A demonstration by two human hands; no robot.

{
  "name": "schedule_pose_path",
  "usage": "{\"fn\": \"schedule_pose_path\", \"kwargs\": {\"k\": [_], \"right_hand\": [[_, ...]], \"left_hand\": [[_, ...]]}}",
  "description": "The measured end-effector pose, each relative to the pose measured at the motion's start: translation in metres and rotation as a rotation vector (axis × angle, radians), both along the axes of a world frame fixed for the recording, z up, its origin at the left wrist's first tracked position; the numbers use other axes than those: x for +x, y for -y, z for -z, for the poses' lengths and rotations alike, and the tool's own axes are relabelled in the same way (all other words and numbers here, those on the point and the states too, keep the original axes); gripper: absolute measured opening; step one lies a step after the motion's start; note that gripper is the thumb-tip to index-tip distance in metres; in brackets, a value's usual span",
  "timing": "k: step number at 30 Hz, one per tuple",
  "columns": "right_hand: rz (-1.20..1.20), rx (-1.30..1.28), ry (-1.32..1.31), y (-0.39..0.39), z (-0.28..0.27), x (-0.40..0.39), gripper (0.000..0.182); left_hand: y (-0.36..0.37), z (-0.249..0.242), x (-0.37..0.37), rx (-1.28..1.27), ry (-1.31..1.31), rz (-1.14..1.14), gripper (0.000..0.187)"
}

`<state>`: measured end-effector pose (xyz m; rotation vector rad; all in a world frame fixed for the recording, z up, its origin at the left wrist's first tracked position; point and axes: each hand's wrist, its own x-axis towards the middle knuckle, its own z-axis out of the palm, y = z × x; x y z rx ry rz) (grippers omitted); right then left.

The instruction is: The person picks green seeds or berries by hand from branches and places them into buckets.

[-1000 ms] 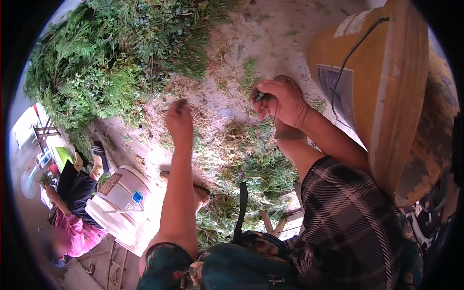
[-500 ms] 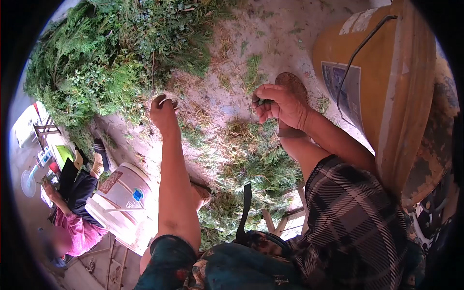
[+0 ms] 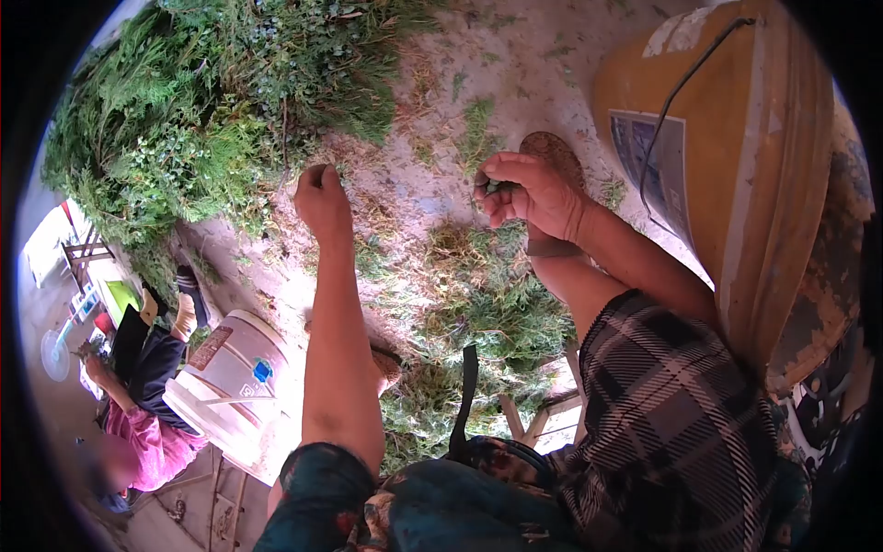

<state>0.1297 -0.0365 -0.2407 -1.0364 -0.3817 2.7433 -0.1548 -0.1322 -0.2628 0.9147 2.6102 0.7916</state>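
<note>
My left hand point(image 3: 322, 201) is closed in a pinch beside the big pile of green cuttings point(image 3: 184, 138); whatever lies between its fingertips is too small to make out. Across from it, my right hand point(image 3: 533, 191) has its fingers curled round small green pieces point(image 3: 494, 186), which show near the thumb and fingertips. The two hands are well apart, above a floor strewn with loose green and yellowish sprigs point(image 3: 492, 304).
A yellow bucket point(image 3: 717, 138) with a wire handle stands at the right. At the lower left are a white bucket point(image 3: 225, 377) and a seated person point(image 3: 147, 432) in pink. Wooden stool parts point(image 3: 543, 419) show near my lap.
My left hand has moved slightly right and up, and its fingers have closed into a tighter pinch. My right hand has barely shifted.
</note>
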Motion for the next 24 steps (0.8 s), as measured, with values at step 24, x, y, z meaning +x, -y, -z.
{"fn": "schedule_pose_path", "kwargs": {"k": [24], "right_hand": [[-0.098, -0.296, -0.117, 0.0, -0.001, 0.0, 0.029]], "left_hand": [[-0.005, -0.053, 0.117, 0.198, 0.467, 0.183, 0.02]]}}
